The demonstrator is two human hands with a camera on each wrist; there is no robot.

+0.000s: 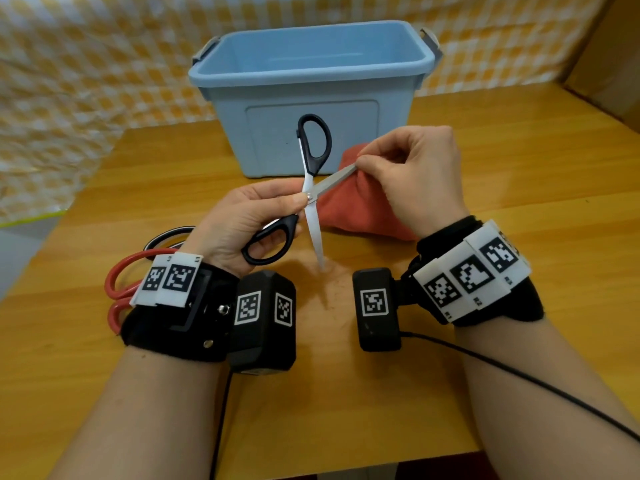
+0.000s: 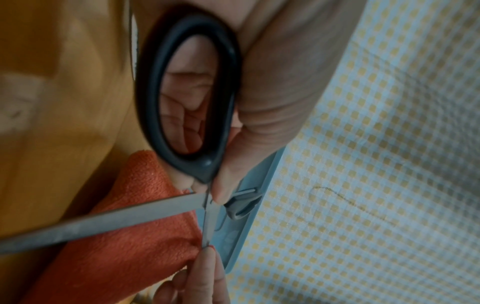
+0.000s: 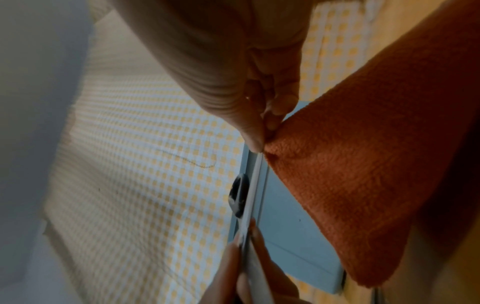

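Before the blue bin (image 1: 363,133), left hand (image 1: 239,220) grips the scissors (image 1: 308,184), right hand (image 1: 412,174) pinches one blade (image 1: 334,180): keep fingertips (image 1: 363,164) off its edge.

Black scissors (image 1: 311,223) — one blade tip buried inside the right hand (image 1: 415,174)

The scissors (image 1: 315,230) have matt black plastic handles and dull, smooth grey metal blades. The orange cloth (image 1: 360,209) is fuzzy, rough-napped towelling. The blue bin (image 1: 228,112) is smooth plastic with a faint sheen; the counter (image 1: 519,244) is smooth, glossy wood-grain.
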